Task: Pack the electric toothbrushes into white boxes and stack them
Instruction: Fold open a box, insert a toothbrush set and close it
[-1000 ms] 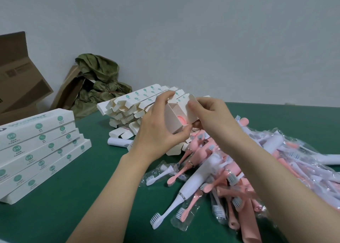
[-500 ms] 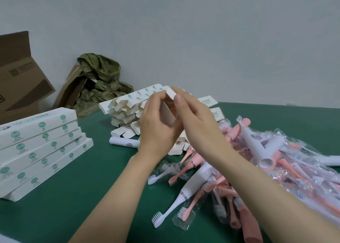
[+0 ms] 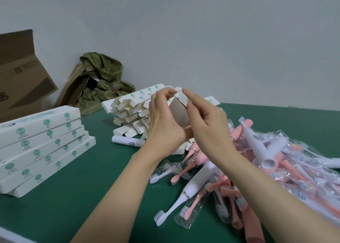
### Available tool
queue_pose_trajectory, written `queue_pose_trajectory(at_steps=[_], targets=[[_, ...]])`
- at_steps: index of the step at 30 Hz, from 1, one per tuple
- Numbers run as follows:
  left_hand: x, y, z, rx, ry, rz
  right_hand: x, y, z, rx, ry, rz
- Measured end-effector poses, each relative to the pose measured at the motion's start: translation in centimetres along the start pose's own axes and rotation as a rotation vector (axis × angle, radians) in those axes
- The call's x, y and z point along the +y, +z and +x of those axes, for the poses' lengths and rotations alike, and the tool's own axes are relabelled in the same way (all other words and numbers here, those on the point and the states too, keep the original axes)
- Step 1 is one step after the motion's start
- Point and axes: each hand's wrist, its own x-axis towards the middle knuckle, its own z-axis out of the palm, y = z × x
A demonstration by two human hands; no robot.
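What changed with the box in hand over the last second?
The open end of the white box, where a pink toothbrush showed, is now covered: the right hand moved in against the left hand and both pinch the end flap. Neither let go. The stack of packed boxes, the empty-box pile and the loose toothbrushes lie as before.

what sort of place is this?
Probably a small packing workshop: stack of white boxes and pile of toothbrushes on a green table, cardboard cartons by the wall; left hand and right hand hold another box.
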Motion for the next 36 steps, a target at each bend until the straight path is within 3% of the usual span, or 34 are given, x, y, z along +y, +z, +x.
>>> queue_pose_trajectory(at_steps=[2, 4, 10, 24, 27, 32, 36], targets=[[-1.1, -0.4, 0.4, -0.048, -0.042, 0.187, 0.6, 0.2, -0.1, 0.033, 0.011, -0.032], [-1.5, -0.6, 0.6, -0.082, -0.094, 0.197, 1.1, 0.3, -0.1, 0.054, 0.043, -0.046], [-1.2, 1.0, -0.2, 0.068, -0.023, 0.185, 1.8, 0.1, 0.2, 0.094, 0.105, -0.025], [-1.0, 0.8, -0.3, 0.146, -0.005, 0.146, 1.8, 0.8, -0.3, -0.002, -0.155, -0.321], [-0.7, 0.8, -0.4, 0.136, -0.004, 0.179, 1.7, 0.7, -0.2, 0.069, -0.181, -0.267], [-0.2, 0.7, -0.5, -0.04, 0.04, 0.395, 2.5, 0.1, 0.8, 0.162, 0.22, -0.017], [-0.6, -0.3, -1.1, -0.165, 0.063, 0.576, 2.9, 0.0, 0.5, 0.134, 0.34, 0.039]])
